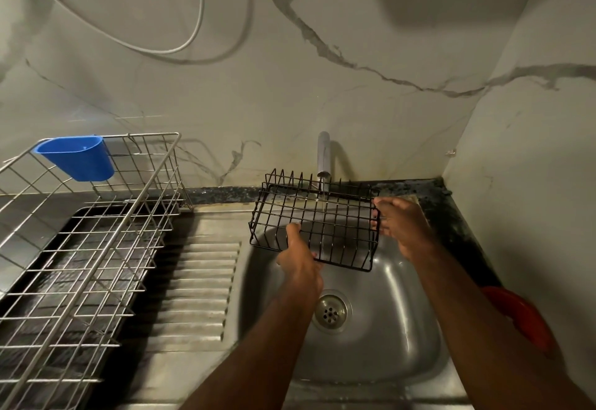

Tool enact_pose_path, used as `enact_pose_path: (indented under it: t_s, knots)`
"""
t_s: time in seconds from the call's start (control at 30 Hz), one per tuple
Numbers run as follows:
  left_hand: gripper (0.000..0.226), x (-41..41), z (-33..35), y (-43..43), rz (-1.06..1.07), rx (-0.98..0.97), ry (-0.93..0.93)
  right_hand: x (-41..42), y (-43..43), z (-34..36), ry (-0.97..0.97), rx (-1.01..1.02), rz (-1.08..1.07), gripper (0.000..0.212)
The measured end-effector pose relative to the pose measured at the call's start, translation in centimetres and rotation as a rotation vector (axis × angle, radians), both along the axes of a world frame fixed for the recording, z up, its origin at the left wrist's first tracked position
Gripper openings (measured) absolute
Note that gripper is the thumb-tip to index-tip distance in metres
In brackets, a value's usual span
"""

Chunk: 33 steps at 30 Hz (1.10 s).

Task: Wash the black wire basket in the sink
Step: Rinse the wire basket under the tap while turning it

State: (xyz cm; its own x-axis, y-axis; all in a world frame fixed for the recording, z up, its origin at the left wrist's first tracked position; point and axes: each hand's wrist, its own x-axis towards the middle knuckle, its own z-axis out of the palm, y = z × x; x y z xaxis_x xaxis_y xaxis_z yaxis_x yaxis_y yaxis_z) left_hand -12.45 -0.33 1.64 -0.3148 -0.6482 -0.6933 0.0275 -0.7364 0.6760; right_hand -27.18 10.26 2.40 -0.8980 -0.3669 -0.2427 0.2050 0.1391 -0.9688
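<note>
The black wire basket hangs tilted over the steel sink, under the tap. A thin stream of water falls through its wires. My left hand grips the basket's near left edge, thumb on top. My right hand holds the basket's right side, fingers curled round the wires. The drain lies below, between my forearms.
A steel wire dish rack with a blue plastic cup hooked on its rim stands on the left over a black tray. The ribbed draining board lies between rack and sink. A red object sits at the right edge by the wall.
</note>
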Motion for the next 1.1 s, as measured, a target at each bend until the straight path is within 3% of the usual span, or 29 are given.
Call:
enact_pose_path:
  t_s: [0.4, 0.7, 1.1]
  knots:
    - [0.074, -0.2, 0.0, 0.3, -0.044, 0.011, -0.002, 0.3, 1.0, -0.3, -0.024, -0.005, -0.050, 0.008]
    - [0.072, -0.7, 0.7, 0.2, -0.066, 0.000, 0.007, -0.1, 1.6, 0.1, 0.012, 0.026, -0.048, 0.018]
    - [0.075, -0.9, 0.4, 0.9, -0.131, 0.017, 0.004, 0.1, 2.5, 0.0, -0.030, -0.002, -0.075, 0.005]
